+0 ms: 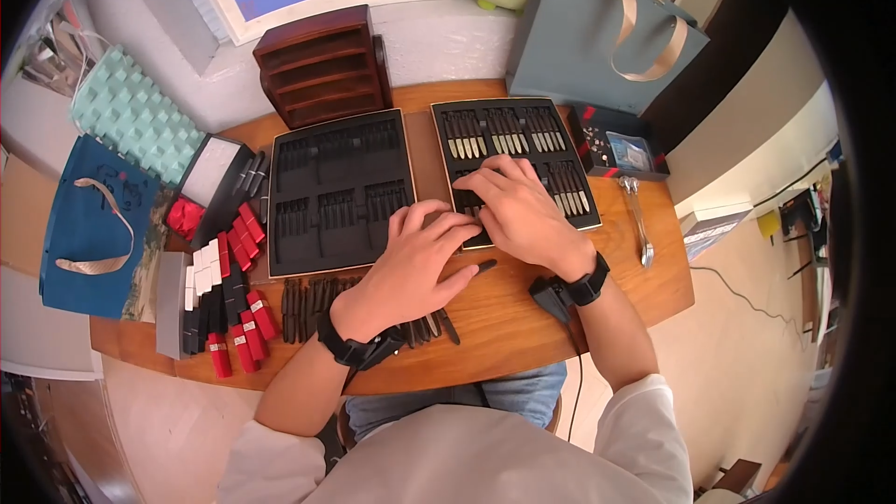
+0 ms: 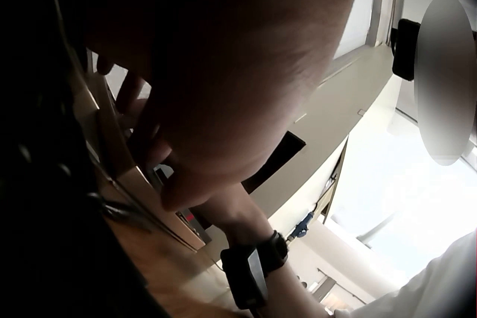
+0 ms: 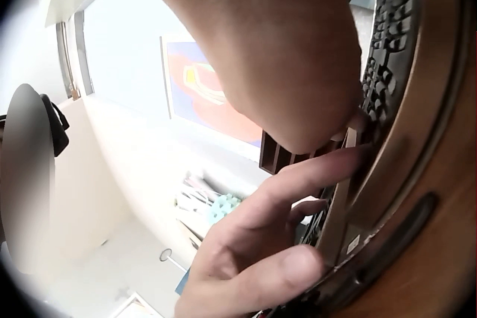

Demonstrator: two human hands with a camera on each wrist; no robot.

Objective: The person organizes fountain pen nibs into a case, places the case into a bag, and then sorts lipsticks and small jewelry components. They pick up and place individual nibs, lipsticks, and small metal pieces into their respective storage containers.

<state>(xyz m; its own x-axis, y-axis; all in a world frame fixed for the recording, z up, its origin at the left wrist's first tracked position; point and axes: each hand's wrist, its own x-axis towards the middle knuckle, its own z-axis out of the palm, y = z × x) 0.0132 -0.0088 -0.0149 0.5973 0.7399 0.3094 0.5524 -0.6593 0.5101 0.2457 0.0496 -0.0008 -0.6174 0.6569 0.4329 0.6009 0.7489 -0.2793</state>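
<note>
In the head view my right hand [image 1: 527, 215] reaches over the lower left compartment of the right-hand black tray [image 1: 519, 158], its fingertips down at the slots. My left hand [image 1: 420, 257] meets it there, index finger stretched to the tray's front edge and thumb apart. What lies under the right fingertips is hidden. Slim dark pieces with pale tips [image 1: 511, 143] stand in rows in this tray. One slim dark piece [image 1: 485, 266] lies on the table by my left thumb; the right wrist view shows this dark piece [image 3: 395, 247] in front of the tray.
The left-hand black tray [image 1: 317, 257] holds dark pieces. More slim dark pieces [image 1: 303, 308] lie at the front edge. Red, white and black small boxes [image 1: 245, 336] crowd the left. A wooden rack [image 1: 322, 65], grey bag [image 1: 583, 37] and metal cutlery [image 1: 639, 224] stand around.
</note>
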